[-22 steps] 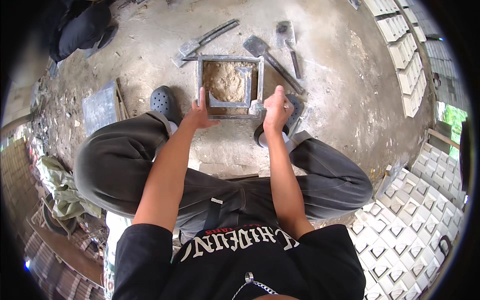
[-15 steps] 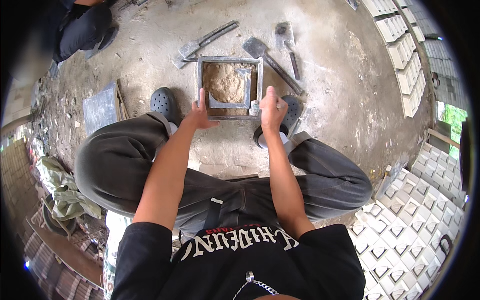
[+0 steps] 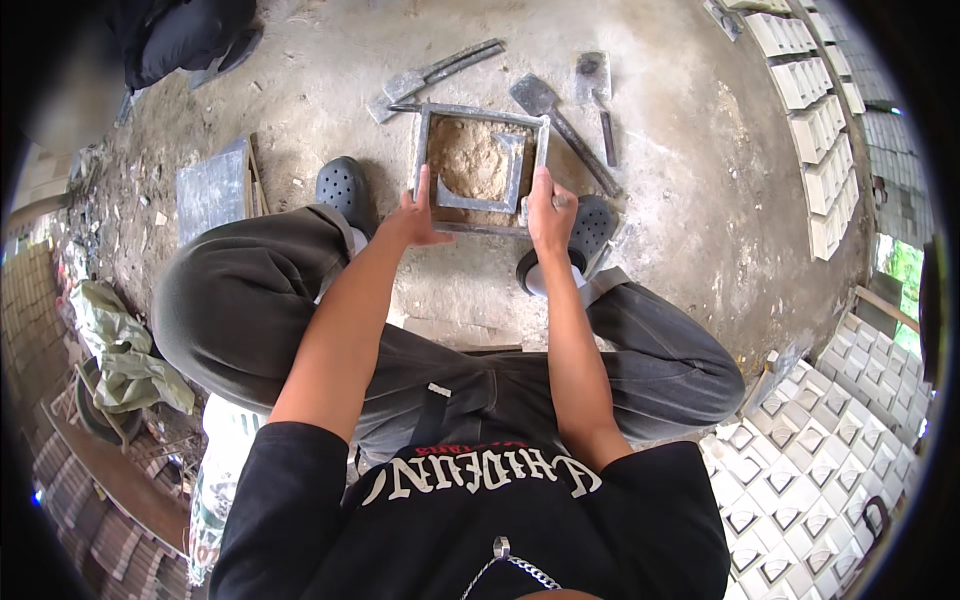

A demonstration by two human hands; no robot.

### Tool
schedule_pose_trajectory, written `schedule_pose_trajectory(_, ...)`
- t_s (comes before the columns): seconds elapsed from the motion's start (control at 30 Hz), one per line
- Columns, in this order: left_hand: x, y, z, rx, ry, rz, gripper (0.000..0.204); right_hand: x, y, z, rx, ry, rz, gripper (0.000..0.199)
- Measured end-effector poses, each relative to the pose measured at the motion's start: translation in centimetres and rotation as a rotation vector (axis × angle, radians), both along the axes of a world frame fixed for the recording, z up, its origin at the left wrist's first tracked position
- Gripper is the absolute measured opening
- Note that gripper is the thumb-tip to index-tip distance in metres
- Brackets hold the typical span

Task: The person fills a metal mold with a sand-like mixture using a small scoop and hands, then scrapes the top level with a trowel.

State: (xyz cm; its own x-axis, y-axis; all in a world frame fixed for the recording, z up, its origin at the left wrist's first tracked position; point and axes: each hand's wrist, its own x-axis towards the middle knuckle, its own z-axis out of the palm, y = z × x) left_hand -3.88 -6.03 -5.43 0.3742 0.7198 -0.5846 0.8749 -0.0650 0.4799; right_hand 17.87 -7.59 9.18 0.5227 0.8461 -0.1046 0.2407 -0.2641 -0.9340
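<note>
The left hand [image 3: 412,220], fingers spread, and right hand [image 3: 550,212], fingers curled, grip unclear, seemingly steady the frame [image 3: 485,112], the next move needing even pressure.

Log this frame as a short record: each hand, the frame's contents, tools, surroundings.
Left hand: fingers spread, at near-left corner of square gray frame
Right hand: closed around small object, mostly hidden, by frame's right side
Inside frame: crumbly tan material
Tools, upper right of frame: long-handled flat-bladed tool, small trowel
Far right: pale blocks
Upper left: another person, partly visible
</note>
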Motion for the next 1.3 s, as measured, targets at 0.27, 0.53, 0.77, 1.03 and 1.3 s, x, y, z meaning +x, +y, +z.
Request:
schedule_pose_trajectory(0.27, 0.1, 0.2, 0.6, -0.035, -0.041, 0.039, 0.145, 0.9, -0.4, -1.2, 0.027, 0.084, -0.009, 0.051)
schedule_pose_trajectory(0.53, 0.7, 0.4, 2.3, -0.068, 0.002, 0.069, 0.141, -0.5, 0.0, -0.7, 0.026, 0.077, 0.112, 0.053)
schedule_pose_trajectory(0.77, 0.5, -0.6, 0.8, -0.038, -0.010, 0.068, 0.142, 0.1, -1.7, -0.8, 0.006, 0.082, 0.021, 0.051)
schedule_pose_trajectory(1.03, 0.8, 0.2, -0.7, -0.045, 0.013, 0.047, 0.142, 1.5, -1.0, -1.1, 0.055, 0.229, -0.101, 0.052)
schedule_pose_trajectory(1.3, 1.0, -0.3, 0.9, -0.058, -0.030, 0.010, 0.147, 1.3, -2.0, -1.2, 0.111, 0.261, -0.181, 0.050)
